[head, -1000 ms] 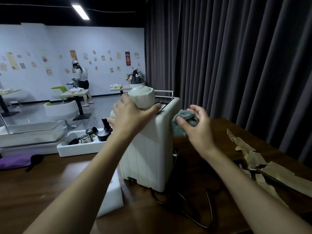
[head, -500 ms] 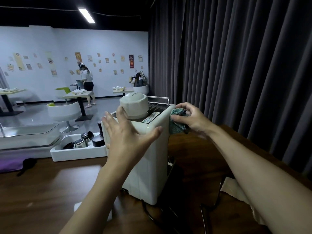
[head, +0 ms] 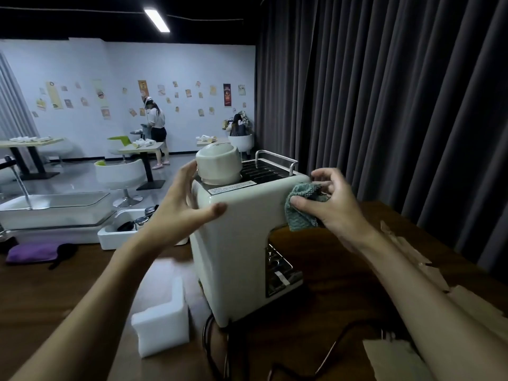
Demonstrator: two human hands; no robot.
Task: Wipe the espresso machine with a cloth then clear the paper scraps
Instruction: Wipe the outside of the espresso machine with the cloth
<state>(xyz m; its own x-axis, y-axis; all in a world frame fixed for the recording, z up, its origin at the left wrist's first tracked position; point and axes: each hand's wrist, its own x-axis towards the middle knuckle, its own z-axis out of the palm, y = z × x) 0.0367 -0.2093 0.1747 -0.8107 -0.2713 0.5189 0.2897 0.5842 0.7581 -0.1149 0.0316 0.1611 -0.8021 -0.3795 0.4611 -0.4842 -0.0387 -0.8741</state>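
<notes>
A cream espresso machine (head: 242, 243) stands upright on the dark wooden surface (head: 68, 292), with its drip grate facing right. A white cup (head: 218, 166) sits upside down on its top, beside the slotted warming plate and a metal rail.

The left hand (head: 181, 213) braces the machine's upper left corner. Its grip is wide: the fingers are straight along the left side, just beside the cup, and the thumb lies flat on the near top edge. The right hand (head: 332, 204) has its grip closed on a grey-green cloth (head: 299, 213), pinched between thumb and curled fingers. The bunched cloth presses against the machine's upper right side, just under the top edge.

The paper scraps (head: 412, 257) are torn brown strips. They lie on the surface to the right of the machine, near the dark curtain (head: 384, 105), with more pieces at the lower right under the right forearm. They are well apart from both hands.

A white foam block (head: 162, 325) sits on the surface near the machine's left base, and a dark cable (head: 217, 353) loops out from under the machine. Behind the machine to the left a white tray (head: 110, 237) holds metal and black parts. A purple cushion (head: 33, 253) lies at the far left. In the bright room beyond, a person (head: 156, 125) stands at a small table.
</notes>
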